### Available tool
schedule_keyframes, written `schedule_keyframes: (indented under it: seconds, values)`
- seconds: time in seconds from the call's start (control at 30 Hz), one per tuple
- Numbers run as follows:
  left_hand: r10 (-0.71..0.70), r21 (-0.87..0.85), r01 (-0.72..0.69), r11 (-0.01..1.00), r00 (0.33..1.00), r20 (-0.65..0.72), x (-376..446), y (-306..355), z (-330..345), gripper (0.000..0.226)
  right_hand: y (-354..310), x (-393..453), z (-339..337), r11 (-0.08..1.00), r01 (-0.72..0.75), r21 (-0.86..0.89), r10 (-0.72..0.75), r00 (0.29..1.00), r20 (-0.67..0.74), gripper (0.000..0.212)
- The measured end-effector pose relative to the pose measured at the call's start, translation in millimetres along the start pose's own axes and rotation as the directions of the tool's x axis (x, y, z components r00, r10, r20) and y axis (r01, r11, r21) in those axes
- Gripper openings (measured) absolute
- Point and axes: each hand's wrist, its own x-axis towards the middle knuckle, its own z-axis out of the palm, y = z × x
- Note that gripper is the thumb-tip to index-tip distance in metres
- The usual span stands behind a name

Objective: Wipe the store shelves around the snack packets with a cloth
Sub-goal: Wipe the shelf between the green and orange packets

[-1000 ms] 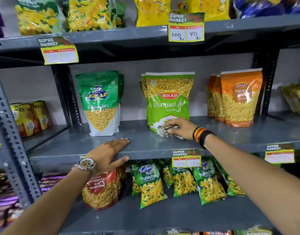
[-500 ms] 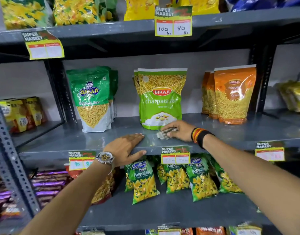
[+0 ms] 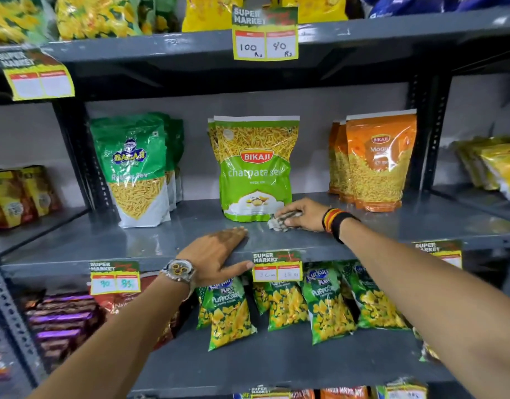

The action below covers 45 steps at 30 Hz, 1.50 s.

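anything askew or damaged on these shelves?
One thing: the blank price tag at the left of the top shelf edge hangs tilted and curled, unlike the straight 100/80 tag. The packets stand upright, nothing spilled. The right hand presses the cloth beside the Bikaji packet.

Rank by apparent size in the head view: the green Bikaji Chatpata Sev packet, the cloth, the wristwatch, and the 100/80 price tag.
1. Bikaji Chatpata Sev packet, clearly largest.
2. 100/80 price tag.
3. Wristwatch, though it sits nearer the camera.
4. Cloth, mostly hidden in the right hand; only its visible part is ranked.
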Motion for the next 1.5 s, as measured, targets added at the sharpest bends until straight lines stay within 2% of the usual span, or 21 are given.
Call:
schedule_keyframes:
  seconds: [0.1,0.3,0.43,0.5,0.57,0.63,0.73,0.8,0.9,0.97,1.1,1.27,1.43,1.5]
  values:
    - [-0.009,0.003,0.009,1.0,1.0,0.007,7,11,1,0.09,2,-13,10,0.997,0.072,0.007,-0.072,0.997,-0.007,0.03]
    - [-0.038,0.011,0.038,0.999,0.999,0.033,7,11,1,0.094,-5,-84,-20,0.987,0.151,0.046,-0.157,0.973,0.167,0.031]
    - [-0.056,0.004,0.056,0.998,0.998,0.036,7,16,-2,0.09,10,-64,-45,0.993,0.122,0.003,-0.122,0.992,0.033,0.031]
    - [-0.074,-0.002,0.074,0.997,0.997,0.038,6,19,-2,0.088,23,-53,-36,0.997,0.065,-0.027,-0.066,0.998,-0.023,0.03]
    - [-0.084,-0.015,0.085,0.996,0.995,0.046,4,19,-1,0.089,31,-57,-17,0.994,0.068,-0.08,-0.074,0.995,-0.07,0.029]
    - [-0.087,-0.029,0.089,0.996,0.995,0.047,3,19,-1,0.089,27,-74,-8,0.989,0.131,-0.068,-0.136,0.989,-0.064,0.029]
    - [-0.075,-0.027,0.076,0.997,0.996,0.052,4,18,-2,0.087,17,-102,-24,0.985,0.172,0.006,-0.172,0.984,0.054,0.03]
    - [-0.053,-0.023,0.054,0.998,0.997,0.053,8,21,-3,0.085,20,-106,-41,0.986,0.162,0.031,-0.163,0.986,0.032,0.031]
    - [-0.003,-0.015,0.004,1.0,0.999,0.053,21,30,-4,0.086,34,-85,-61,0.987,0.102,0.127,-0.079,0.982,-0.171,0.032]
    - [0.038,-0.01,-0.037,0.999,0.999,0.039,31,37,-3,0.084,41,-65,-66,0.992,0.052,0.115,-0.024,0.972,-0.234,0.032]
    - [0.106,0.016,-0.106,0.994,0.994,0.03,46,42,0,0.077,51,-22,-65,0.997,-0.002,0.08,0.022,0.967,-0.253,0.03]
    - [0.115,-0.004,-0.115,0.993,0.992,0.054,48,36,8,0.077,70,38,-55,0.998,-0.05,0.036,0.058,0.958,-0.281,0.03]
    - [0.104,-0.033,-0.103,0.994,0.993,0.063,49,35,10,0.078,87,101,-50,0.996,-0.061,0.058,0.075,0.955,-0.288,0.029]
    - [0.121,-0.043,-0.118,0.992,0.991,0.052,48,35,11,0.079,93,122,-49,0.985,-0.1,0.144,0.138,0.949,-0.283,0.029]
